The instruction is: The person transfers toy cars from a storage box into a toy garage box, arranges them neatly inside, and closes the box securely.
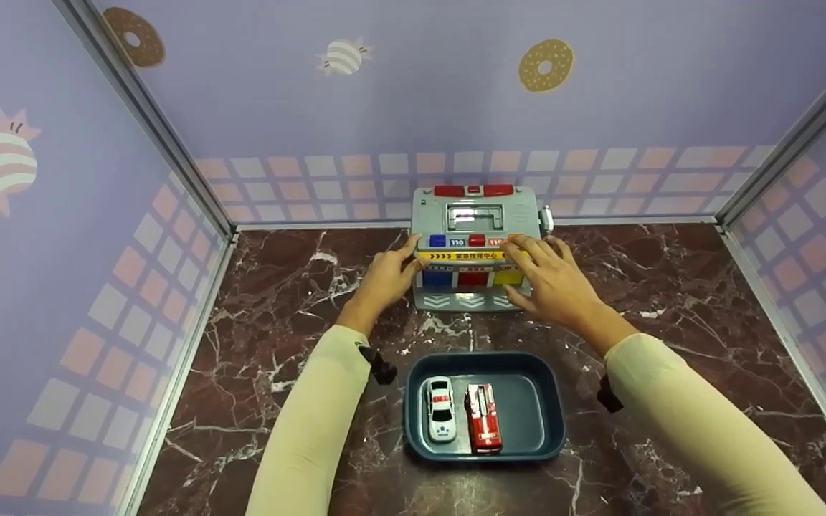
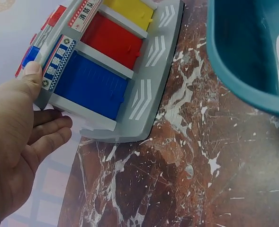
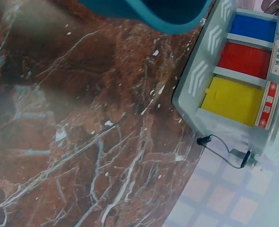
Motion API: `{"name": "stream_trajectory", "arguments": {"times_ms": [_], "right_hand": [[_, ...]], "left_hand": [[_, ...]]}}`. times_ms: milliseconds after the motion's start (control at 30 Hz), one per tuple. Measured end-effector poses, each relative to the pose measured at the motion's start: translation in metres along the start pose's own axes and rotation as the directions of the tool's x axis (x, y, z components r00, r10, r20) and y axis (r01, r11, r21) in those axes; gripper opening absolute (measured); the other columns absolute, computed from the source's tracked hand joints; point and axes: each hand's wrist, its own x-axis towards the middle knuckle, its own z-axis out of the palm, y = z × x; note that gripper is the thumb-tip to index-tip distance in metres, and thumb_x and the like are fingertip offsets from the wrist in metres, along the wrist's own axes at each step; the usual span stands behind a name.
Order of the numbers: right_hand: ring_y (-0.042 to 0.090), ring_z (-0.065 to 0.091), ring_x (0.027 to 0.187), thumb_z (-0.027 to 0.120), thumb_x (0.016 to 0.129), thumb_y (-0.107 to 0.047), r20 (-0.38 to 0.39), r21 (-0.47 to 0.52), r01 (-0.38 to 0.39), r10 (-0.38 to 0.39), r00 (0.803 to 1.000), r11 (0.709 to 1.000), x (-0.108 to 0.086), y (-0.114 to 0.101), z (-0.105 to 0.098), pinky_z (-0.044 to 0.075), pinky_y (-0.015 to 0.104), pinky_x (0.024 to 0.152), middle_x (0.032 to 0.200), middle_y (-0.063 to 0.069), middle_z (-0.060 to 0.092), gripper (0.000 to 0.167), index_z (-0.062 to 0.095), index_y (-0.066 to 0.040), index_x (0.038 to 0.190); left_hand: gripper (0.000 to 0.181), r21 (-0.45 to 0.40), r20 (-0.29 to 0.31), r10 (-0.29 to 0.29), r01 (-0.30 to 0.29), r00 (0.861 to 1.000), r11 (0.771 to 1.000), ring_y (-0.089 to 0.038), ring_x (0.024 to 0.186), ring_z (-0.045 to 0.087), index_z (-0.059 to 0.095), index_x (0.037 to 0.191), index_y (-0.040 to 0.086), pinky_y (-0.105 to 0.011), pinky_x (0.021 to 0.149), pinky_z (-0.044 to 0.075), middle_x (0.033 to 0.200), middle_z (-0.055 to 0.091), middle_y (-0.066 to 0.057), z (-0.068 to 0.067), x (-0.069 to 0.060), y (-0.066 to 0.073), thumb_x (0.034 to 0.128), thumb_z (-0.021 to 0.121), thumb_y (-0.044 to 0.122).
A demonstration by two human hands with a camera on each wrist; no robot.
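A grey toy station (image 1: 474,218) with blue (image 2: 89,87), red and yellow (image 3: 231,101) doors stands against the back wall. My left hand (image 1: 382,278) is at its left front corner; in the left wrist view the thumb of this hand (image 2: 16,127) touches the corner by the blue light, the other fingers bent loosely beside the side wall. Over the right end of the front top edge lie the fingers of my right hand (image 1: 560,283), fairly straight, its thumb in front near the yellow door. Only bits of fingers show at the right wrist view's edge.
Nearer me, a dark teal tray (image 1: 548,448) holds a white toy police car (image 1: 442,423) and a red toy fire truck (image 1: 485,423). A small black nozzle (image 3: 204,141) on a cord hangs at the station's side. Patterned walls (image 1: 413,107) enclose the marbled surface (image 1: 277,322).
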Motion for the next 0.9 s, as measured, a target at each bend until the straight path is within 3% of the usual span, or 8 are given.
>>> {"name": "stream_trajectory", "arguments": {"times_ms": [200, 267, 367, 467, 667, 900], "right_hand": [[0.039, 0.059, 0.145, 0.084, 0.097, -0.038, 0.022, 0.008, -0.008, 0.007, 1.0, 1.0, 0.014, -0.007, 0.001, 0.037, 0.072, 0.125, 0.16, 0.016, 0.058, 0.076, 0.054, -0.012, 0.161], [0.038, 0.06, 0.145, 0.083, 0.097, -0.037, 0.03, 0.001, -0.003, 0.003, 1.0, 1.0, 0.016, -0.009, 0.002, 0.038, 0.073, 0.125, 0.159, 0.016, 0.06, 0.075, 0.055, -0.011, 0.161], [0.036, 0.063, 0.142, 0.082, 0.098, -0.036, 0.039, -0.014, 0.017, -0.017, 0.999, 1.0, 0.019, -0.012, 0.003, 0.038, 0.073, 0.124, 0.155, 0.017, 0.063, 0.071, 0.057, -0.009, 0.159], [0.036, 0.065, 0.14, 0.081, 0.099, -0.036, 0.041, -0.014, 0.029, -0.028, 0.999, 0.999, 0.023, -0.016, 0.005, 0.037, 0.074, 0.124, 0.153, 0.017, 0.065, 0.068, 0.059, -0.008, 0.157], [0.038, 0.063, 0.143, 0.078, 0.102, -0.039, 0.068, -0.017, 0.01, -0.008, 0.998, 1.0, 0.03, -0.02, 0.009, 0.032, 0.074, 0.129, 0.158, 0.018, 0.062, 0.068, 0.057, -0.008, 0.159], [0.035, 0.06, 0.147, 0.077, 0.103, -0.04, 0.093, -0.049, -0.014, 0.018, 0.996, 0.999, 0.037, -0.024, 0.014, 0.026, 0.073, 0.132, 0.163, 0.016, 0.057, 0.071, 0.055, -0.007, 0.162]], "left_hand": [[0.068, -0.03, 0.006, -0.008, 0.008, 1.0, 1.0, -0.03, 0.082, 0.057, 0.045, 0.17, 0.021, -0.052, 0.102, 0.056, 0.09, 0.071, -0.02, -0.003, 0.0, 0.001, 0.1099, 0.063, 0.048], [0.068, -0.039, 0.01, -0.014, 0.014, 1.0, 0.999, -0.031, 0.087, 0.061, 0.046, 0.17, 0.022, -0.052, 0.104, 0.056, 0.096, 0.074, -0.022, -0.003, 0.0, 0.001, 0.11, 0.064, 0.047], [0.067, -0.036, 0.012, -0.018, 0.019, 1.0, 0.999, -0.036, 0.108, 0.071, 0.047, 0.17, 0.023, -0.053, 0.112, 0.055, 0.121, 0.08, -0.022, -0.002, 0.0, 0.002, 0.1096, 0.065, 0.046], [0.067, -0.029, 0.014, -0.019, 0.019, 1.0, 0.999, -0.04, 0.125, 0.072, 0.047, 0.17, 0.022, -0.054, 0.118, 0.053, 0.138, 0.076, -0.022, -0.002, -0.001, 0.002, 0.1094, 0.064, 0.046], [0.068, -0.034, 0.004, -0.02, 0.02, 1.0, 0.999, -0.037, 0.119, 0.072, 0.048, 0.169, 0.02, -0.054, 0.118, 0.053, 0.137, 0.075, -0.025, -0.001, -0.001, 0.002, 0.1086, 0.065, 0.047], [0.069, -0.045, 0.018, -0.038, 0.039, 0.999, 0.998, -0.036, 0.128, 0.07, 0.046, 0.17, 0.022, -0.052, 0.121, 0.051, 0.147, 0.07, -0.023, 0.0, 0.0, 0.002, 0.1087, 0.065, 0.047]]}}
